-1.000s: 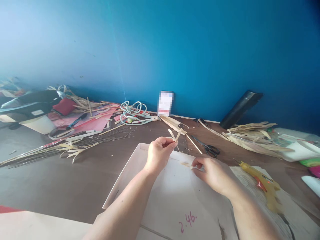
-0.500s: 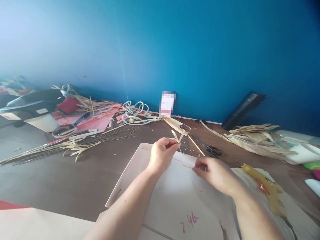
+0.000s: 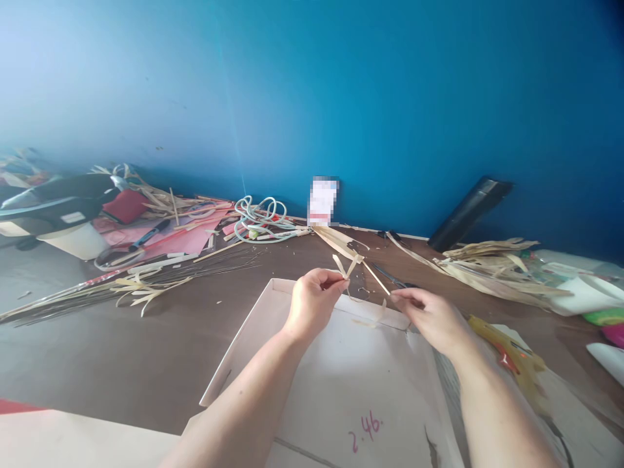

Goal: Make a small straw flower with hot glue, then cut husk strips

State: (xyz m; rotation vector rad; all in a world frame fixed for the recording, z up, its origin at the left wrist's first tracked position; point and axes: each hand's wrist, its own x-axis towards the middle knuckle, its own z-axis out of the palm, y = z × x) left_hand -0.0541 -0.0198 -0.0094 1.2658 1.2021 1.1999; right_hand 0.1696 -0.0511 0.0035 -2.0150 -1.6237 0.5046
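Observation:
My left hand (image 3: 312,302) is raised over the far edge of a white cardboard sheet (image 3: 341,377) and pinches a small folded piece of dry leaf strip (image 3: 345,266), whose two ends stick up in a V. My right hand (image 3: 431,318) reaches forward to the right of it, fingers curled near a thin pale strip (image 3: 376,277) lying on the brown table; whether it grips the strip is unclear. The black scissors (image 3: 390,278) lie just beyond the right fingers, mostly hidden.
A yellow glue gun (image 3: 507,354) rests on paper at right. Dry leaves (image 3: 492,260), a white cup (image 3: 582,294) and a black tube (image 3: 468,211) sit at far right. A coiled cord (image 3: 260,220), thin sticks (image 3: 121,286), pink paper (image 3: 180,237) and a pot (image 3: 63,218) lie left.
My right hand has moved up and forward from the cardboard toward the thin strip and scissors. My left hand stays put with the folded strip.

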